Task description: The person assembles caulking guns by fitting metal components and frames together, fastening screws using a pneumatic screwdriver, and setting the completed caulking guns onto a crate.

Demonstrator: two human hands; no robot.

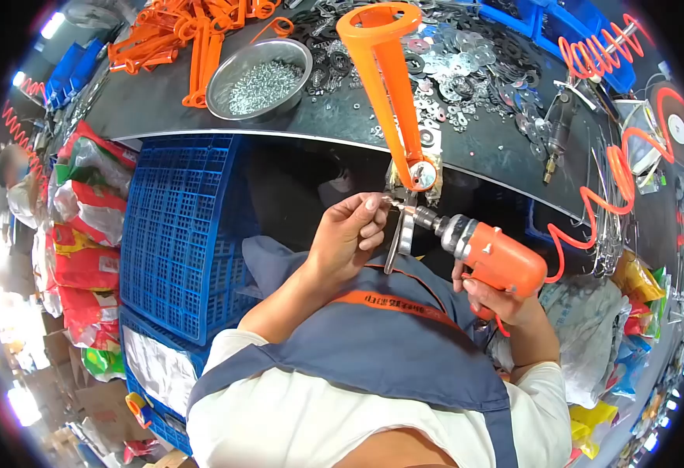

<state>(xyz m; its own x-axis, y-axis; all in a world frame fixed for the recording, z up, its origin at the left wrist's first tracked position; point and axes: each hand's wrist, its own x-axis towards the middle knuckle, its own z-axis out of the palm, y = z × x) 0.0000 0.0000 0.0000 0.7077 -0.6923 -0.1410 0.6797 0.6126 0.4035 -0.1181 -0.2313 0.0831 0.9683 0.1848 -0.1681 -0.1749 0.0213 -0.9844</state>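
My right hand (501,300) is wrapped round the grip of an orange pistol-shaped power driver (501,253), whose chuck and bit point left. Close to the bit's tip, the thumb and fingers of my left hand (353,226) are pinched together. Whatever small thing they hold is too small to make out. Just above both hands, an orange two-legged frame (388,86) stands tilted at the table's edge. Its lower end carries a round silvery disc (422,175) and rests at a metal fixture (435,201). A thin metal bar (396,243) hangs below the fixture.
On the dark table (147,105) stand a steel bowl of screws (260,82), piled orange frames (155,39) and loose washers (466,58). A coiled orange hose (622,179) runs down the right side. Blue crates (174,226) are stacked at my left, beside filled bags (84,257).
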